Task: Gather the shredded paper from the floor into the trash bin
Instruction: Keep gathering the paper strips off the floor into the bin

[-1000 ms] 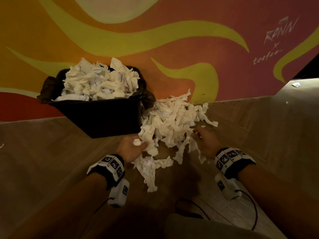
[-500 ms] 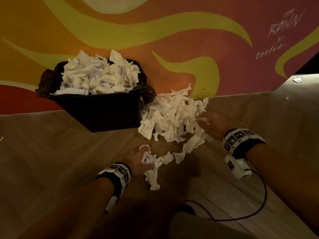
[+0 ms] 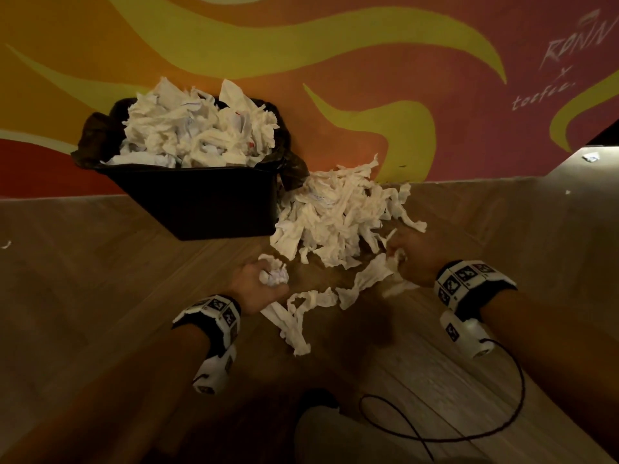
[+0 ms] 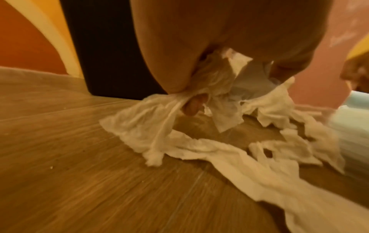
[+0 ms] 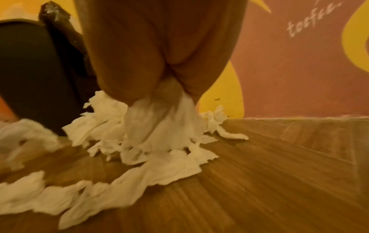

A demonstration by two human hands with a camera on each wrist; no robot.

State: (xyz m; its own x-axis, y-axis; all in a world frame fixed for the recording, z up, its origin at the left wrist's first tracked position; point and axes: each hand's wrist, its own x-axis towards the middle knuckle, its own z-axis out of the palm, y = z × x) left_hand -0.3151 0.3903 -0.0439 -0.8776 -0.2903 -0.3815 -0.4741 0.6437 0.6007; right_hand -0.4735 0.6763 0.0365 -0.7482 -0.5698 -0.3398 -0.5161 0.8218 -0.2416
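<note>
- Wood-plank floor (image 3: 100, 296) meets an orange and yellow painted wall (image 3: 335, 105).
- Nearest me: a loose trail of paper strips (image 3: 294, 316) lies on the floor between my wrists.
- My left hand (image 3: 258, 286) has its fingers curled round a crumpled wad (image 3: 276, 274), low over the floor.
- My right hand (image 3: 415, 256) clutches a bunch of strips at the pile's near edge.
- Main shredded paper pile (image 3: 335, 216) lies just right of the trash bin (image 3: 207, 202).
- The bin, black and lined, is heaped with paper, against the wall.
</note>
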